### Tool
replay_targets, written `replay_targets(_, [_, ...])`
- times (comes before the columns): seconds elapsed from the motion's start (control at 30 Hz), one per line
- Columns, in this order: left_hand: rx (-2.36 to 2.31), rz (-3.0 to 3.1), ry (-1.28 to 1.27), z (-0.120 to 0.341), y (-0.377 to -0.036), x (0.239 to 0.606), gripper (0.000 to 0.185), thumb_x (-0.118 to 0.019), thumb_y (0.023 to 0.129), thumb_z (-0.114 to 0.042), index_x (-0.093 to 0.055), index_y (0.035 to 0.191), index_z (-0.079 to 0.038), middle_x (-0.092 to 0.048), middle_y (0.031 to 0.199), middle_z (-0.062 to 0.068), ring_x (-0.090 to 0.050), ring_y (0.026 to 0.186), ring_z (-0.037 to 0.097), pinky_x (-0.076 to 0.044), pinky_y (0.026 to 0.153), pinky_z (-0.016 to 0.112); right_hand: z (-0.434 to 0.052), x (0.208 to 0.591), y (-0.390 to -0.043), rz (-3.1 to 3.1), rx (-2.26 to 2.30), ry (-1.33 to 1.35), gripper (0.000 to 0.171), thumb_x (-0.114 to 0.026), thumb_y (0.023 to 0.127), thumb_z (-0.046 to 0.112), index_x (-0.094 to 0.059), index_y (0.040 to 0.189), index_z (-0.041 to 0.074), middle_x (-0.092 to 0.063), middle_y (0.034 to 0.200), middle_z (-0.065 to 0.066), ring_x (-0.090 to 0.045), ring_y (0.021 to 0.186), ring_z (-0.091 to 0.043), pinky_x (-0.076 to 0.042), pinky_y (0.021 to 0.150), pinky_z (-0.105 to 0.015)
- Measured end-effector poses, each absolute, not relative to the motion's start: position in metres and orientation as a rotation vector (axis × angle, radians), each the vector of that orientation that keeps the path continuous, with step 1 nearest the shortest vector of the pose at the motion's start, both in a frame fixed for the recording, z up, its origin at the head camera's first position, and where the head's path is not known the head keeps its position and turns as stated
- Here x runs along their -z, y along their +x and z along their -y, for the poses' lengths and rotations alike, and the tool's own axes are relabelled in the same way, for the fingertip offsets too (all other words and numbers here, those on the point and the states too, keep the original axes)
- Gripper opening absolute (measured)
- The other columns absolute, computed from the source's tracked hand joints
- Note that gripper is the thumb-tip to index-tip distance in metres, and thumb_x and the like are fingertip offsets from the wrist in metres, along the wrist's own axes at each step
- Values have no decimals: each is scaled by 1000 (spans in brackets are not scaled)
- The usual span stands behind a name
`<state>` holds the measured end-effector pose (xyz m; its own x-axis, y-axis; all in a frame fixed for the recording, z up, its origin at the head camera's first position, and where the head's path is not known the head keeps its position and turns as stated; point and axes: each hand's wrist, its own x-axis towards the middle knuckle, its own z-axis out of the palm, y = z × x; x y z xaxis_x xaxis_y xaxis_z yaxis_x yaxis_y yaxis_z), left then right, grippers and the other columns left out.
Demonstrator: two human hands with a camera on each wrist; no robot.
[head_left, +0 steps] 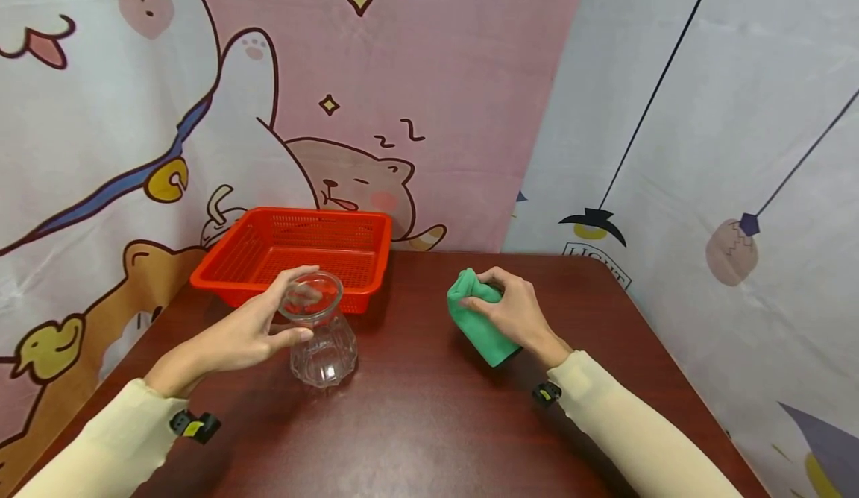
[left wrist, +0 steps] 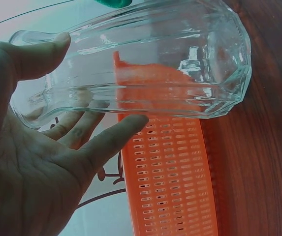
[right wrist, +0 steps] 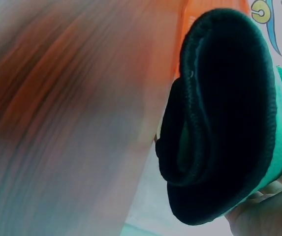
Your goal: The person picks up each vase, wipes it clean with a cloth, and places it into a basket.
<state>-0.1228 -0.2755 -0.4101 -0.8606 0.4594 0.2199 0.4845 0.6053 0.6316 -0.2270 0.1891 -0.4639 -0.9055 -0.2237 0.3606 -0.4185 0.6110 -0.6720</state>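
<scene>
left hand (left wrist: 32, 187) — grips glass vase (left wrist: 145, 64) | orange basket (left wrist: 170, 182) behind

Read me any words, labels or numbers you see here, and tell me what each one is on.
"LIGHT": the only partly readable text, printed in a small box under the black lamp drawing on the grey backdrop; its lower edge is cut by the table, so the reading is uncertain.
"z z": sleep marks above the dozing cat on the pink backdrop.
Glass vase, green cloth, red basket: no text visible.
</scene>
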Motion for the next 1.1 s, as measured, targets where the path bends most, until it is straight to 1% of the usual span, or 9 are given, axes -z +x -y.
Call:
replay_targets(0.1, [1095, 2779, -821, 276, -122, 410, 96, -89, 105, -17, -28, 179, -27, -70, 156, 13, -74, 139, 34, -66, 99, 43, -195, 464, -230, 2600, -1147, 520, 46, -101, 95, 38, -82, 131, 16, -87, 131, -6, -82, 110, -24, -65, 91, -39])
replay_targets(0.17, [1089, 2781, -819, 276, -122, 410, 96, -89, 105, -17, -28, 179, -27, -70, 157, 13, -73, 140, 36, -67, 103, 49, -199, 464, -231, 2605, -1126, 517, 46, -100, 96, 38, -82, 132, 16, -87, 132, -7, -81, 110, -25, -65, 91, -39])
replay_targets(0.23, [1097, 2782, -818, 277, -122, 410, 96, -89, 105, -17, -28, 179, -25, -70, 157, 14, -72, 141, 38, -67, 103, 54, -203, 463, -232, 2611, -1115, 507, 46, -100, 96, 38, -81, 132, 16, -87, 131, -7, -81, 110, -25, -65, 90, -40])
replay_targets(0.4, [1130, 2786, -808, 278, -122, 410, 97, -89, 105, -17, -28, 179, -26, -69, 157, 15, -71, 143, 40, -69, 101, 61, -212, 463, -235, 2614, -1098, 492, 45, -98, 98, 37, -81, 132, 15, -87, 130, -7, -82, 109, -27, -64, 92, -45])
replay_targets(0.5, [1137, 2787, -805, 278, -123, 410, 97, -89, 105, -17, -28, 179, -27, -69, 157, 15, -70, 143, 40, -68, 101, 64, -218, 463, -235, 2622, -1088, 476, 45, -98, 98, 37, -81, 133, 15, -88, 130, -8, -82, 108, -27, -64, 91, -45])
replay_targets(0.63, [1134, 2790, -804, 278, -123, 410, 97, -89, 104, -16, -28, 179, -28, -69, 157, 14, -70, 143, 39, -67, 103, 65, -225, 464, -235, 2639, -1064, 445, 46, -97, 99, 39, -81, 134, 15, -87, 130, -7, -81, 107, -26, -63, 90, -43])
replay_targets(0.83, [1127, 2787, -812, 278, -124, 411, 97, -89, 105, -17, -28, 179, -24, -70, 156, 13, -71, 142, 38, -68, 102, 62, -234, 467, -238, 2648, -1056, 412, 46, -97, 99, 40, -80, 135, 15, -87, 130, -7, -80, 107, -28, -63, 90, -44])
replay_targets(0.97, [1138, 2787, -811, 278, -124, 411, 97, -89, 105, -17, -28, 179, -26, -69, 157, 14, -70, 143, 40, -68, 101, 63, -242, 470, -239, 2654, -1031, 392, 47, -96, 99, 41, -80, 135, 14, -87, 130, -8, -80, 108, -28, -62, 90, -43])
replay_targets(1.1, [1134, 2786, -809, 278, -124, 411, 97, -89, 105, -18, -28, 179, -27, -69, 157, 14, -70, 144, 40, -68, 101, 63, -250, 472, -240, 2660, -1017, 373, 48, -96, 100, 40, -80, 135, 12, -86, 131, -11, -79, 106, -30, -62, 86, -41])
